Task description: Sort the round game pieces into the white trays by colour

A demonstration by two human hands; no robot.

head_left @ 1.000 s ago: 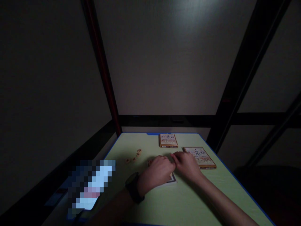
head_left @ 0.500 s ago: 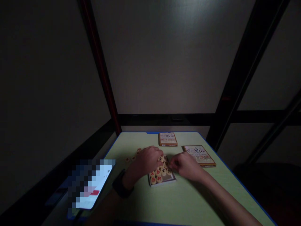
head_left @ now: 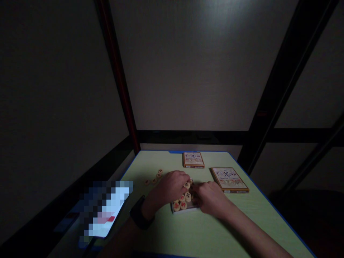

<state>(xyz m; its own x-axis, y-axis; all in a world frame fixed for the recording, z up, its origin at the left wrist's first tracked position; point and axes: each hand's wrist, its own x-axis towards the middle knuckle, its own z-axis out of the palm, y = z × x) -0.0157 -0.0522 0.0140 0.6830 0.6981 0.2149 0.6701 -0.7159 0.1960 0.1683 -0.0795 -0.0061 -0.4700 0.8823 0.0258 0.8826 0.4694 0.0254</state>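
A shallow white-edged box (head_left: 185,211) holds several round wooden Chinese chess pieces (head_left: 183,205) with red or black characters. My left hand (head_left: 172,184), a dark watch on its wrist, reaches over the box's far left side. Its fingers close at a black-marked Chinese chess piece (head_left: 187,185). At the right side of the box, my right hand (head_left: 211,197) has its fingers curled down among the pieces. What its fingertips grip, if anything, is hidden. Both hands cover part of the box. More loose pieces (head_left: 158,175) lie on the table left of my left hand.
Two flat printed game boxes lie on the pale green table (head_left: 172,236): one box (head_left: 194,159) at the back, another box (head_left: 229,179) at the right. A lit screen (head_left: 110,215), partly pixelated, is at the left edge. A wall (head_left: 188,71) rises behind the table.
My right hand has moved left and nearer, over the right side of the box, hiding pieces there. My left hand stays over the box's far left. The view has shifted slightly.
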